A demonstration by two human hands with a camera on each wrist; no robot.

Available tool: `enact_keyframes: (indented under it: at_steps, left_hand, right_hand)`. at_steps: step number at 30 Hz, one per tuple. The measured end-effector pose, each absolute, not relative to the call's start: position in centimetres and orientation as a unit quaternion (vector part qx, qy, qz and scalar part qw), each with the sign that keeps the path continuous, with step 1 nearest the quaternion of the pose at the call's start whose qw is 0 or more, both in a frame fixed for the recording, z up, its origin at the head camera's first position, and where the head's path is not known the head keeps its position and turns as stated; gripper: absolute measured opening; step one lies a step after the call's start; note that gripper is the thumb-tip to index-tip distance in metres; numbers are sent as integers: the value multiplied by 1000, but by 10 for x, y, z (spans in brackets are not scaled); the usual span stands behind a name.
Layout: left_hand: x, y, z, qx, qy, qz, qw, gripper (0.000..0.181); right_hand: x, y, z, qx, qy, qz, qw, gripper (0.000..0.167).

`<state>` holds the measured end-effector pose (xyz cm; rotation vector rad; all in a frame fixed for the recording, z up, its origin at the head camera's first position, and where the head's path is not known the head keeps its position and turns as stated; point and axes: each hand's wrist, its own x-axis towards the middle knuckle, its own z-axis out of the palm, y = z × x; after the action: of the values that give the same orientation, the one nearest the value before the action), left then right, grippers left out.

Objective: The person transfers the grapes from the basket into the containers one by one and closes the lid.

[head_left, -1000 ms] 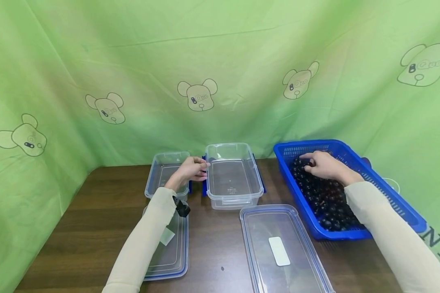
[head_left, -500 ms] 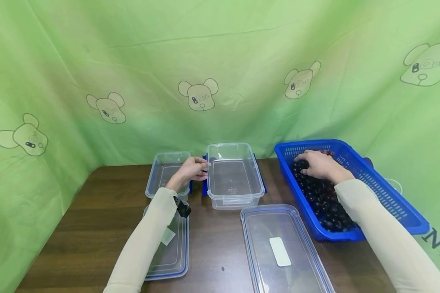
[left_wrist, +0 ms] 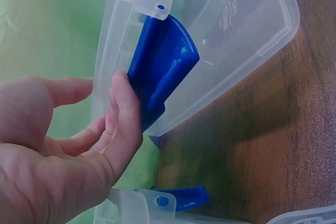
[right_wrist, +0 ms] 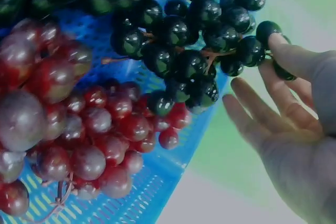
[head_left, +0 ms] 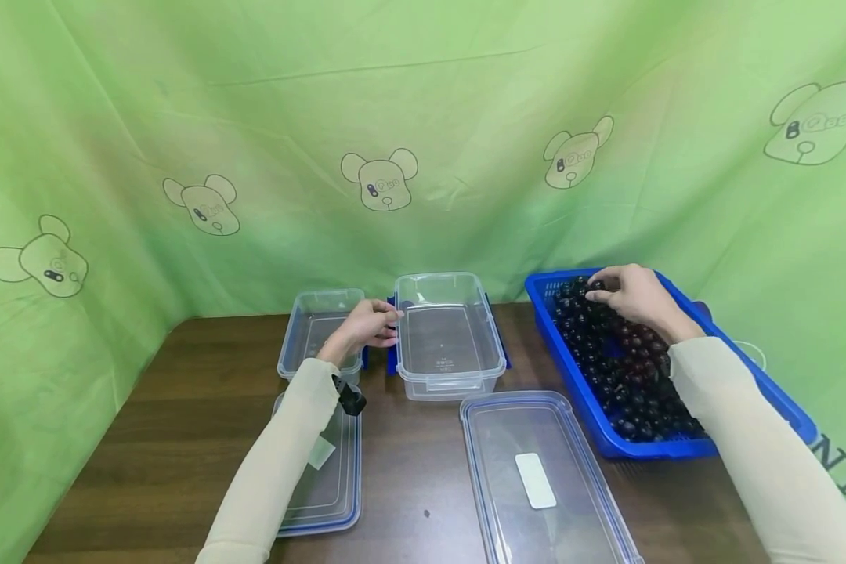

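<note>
The blue plastic basket (head_left: 666, 449), at the right of the head view, has a smooth rim and slotted walls. In it lie grapes, among them the dark bunch (right_wrist: 176, 35), in the upper middle of the right wrist view. Its grapes are round, nearly black, tight-skinned and glossy, with small white glints, set on a thin brownish stem. Below it, at lower left, are red grapes (right_wrist: 100, 150), duller and cloudy-skinned, in mixed sizes.

The right hand (head_left: 638, 296) pinches a grape at the end of the dark bunch between thumb and forefinger; two other fingers reach out slightly apart beneath.

The left hand (head_left: 368, 323), at mid-frame, holds the left edge of the box (head_left: 442, 337): thumb at the rim, bent fingers against the glossy, curved blue clasp (left_wrist: 165, 59). The box is clear, rigid plastic with rounded corners. A second box (head_left: 324, 313), also clear, stands just left of it.

Two flat lids lie toward the bottom: the left lid (head_left: 327, 501) and the right lid (head_left: 578, 525), both clear with blue edging, the right one bearing a white label (head_left: 536, 480). The table (head_left: 148, 439) is brown wood grain; a creased green curtain (head_left: 395, 78) hangs behind.
</note>
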<state>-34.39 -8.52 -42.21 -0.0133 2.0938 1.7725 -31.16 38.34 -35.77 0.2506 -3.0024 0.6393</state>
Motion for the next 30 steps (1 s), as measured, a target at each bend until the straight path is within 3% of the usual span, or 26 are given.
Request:
enact_keyframes:
  at_steps: [8,14,19,25,30]
  left_hand:
    - [-345,-87,-421,-3,748,635,194,37]
    - [-344,-86,-423,1,748,634,195,36]
    - [-345,-85,-425,0,747,635,195,35]
    - [-344,-85,-424,-2,747,635,196,34]
    - [-344,-85,-423,-1,750,632,195,36]
  right_hand:
    - [-310,384,-347,45,-955,284,74,45]
    - [-310,384,-345,28,-950,301,75,62]
    - [-310,384,-338,19,-928,361,91,65]
    - [-306,378,-326,12,-893,438,102,62]
    - [-303,370,-317,13,-863,494,104,44]
